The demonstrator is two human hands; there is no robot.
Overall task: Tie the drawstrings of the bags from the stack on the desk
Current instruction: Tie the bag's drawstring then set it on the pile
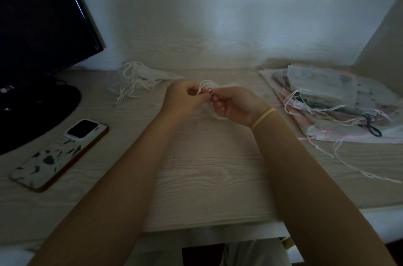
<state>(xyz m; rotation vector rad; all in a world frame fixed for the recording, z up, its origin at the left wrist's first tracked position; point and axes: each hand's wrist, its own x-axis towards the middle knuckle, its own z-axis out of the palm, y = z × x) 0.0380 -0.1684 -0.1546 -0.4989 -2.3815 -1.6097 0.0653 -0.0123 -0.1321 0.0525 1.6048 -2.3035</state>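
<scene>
Over the middle of the desk, my left hand and my right hand meet, both pinching the white drawstring of a thin white bag. The string loops up between my fingertips. Most of that bag is hidden behind my right hand. A stack of patterned drawstring bags lies at the right, its loose strings trailing toward the desk's front. A pile of white bags with white cords lies at the back left of my hands.
A dark monitor on a round black base stands at the left. A phone in a patterned case lies face down in front of it. The desk's front edge runs below my forearms.
</scene>
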